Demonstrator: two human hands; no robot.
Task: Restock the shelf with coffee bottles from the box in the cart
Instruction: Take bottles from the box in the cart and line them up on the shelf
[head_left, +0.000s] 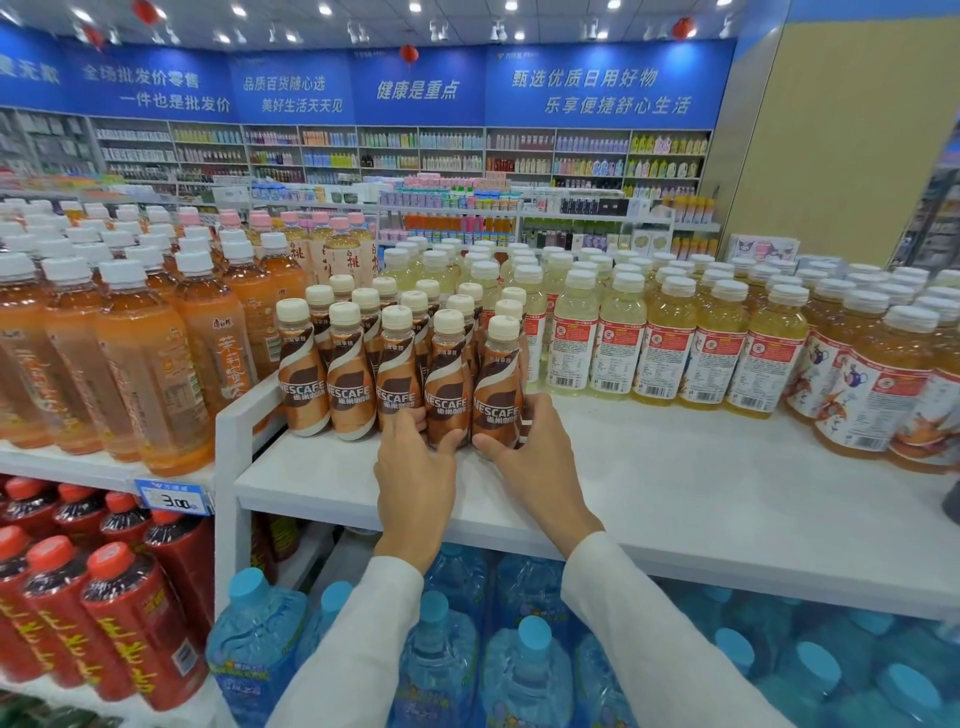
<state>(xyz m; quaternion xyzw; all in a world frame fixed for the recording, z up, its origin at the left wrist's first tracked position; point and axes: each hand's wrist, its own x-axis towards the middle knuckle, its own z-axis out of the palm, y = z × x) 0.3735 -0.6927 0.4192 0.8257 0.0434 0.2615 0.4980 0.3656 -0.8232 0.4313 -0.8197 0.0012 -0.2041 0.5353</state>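
grips one front-row coffee bottle (448, 387) with curled left hand (415, 467) and the neighbouring end coffee bottle (496, 389) with curled right hand (527, 441), both upright on the white shelf (675, 483), touching the other coffee bottles (306, 387).

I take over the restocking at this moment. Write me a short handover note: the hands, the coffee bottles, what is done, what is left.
Left hand grips the fourth front-row Nescafe bottle. Right hand grips the rightmost Nescafe bottle. Both stand on the white shelf, in a block of Nescafe bottles several rows deep. Done: these are placed. Left: release; box and cart are out of view, so remaining stock is unknown.
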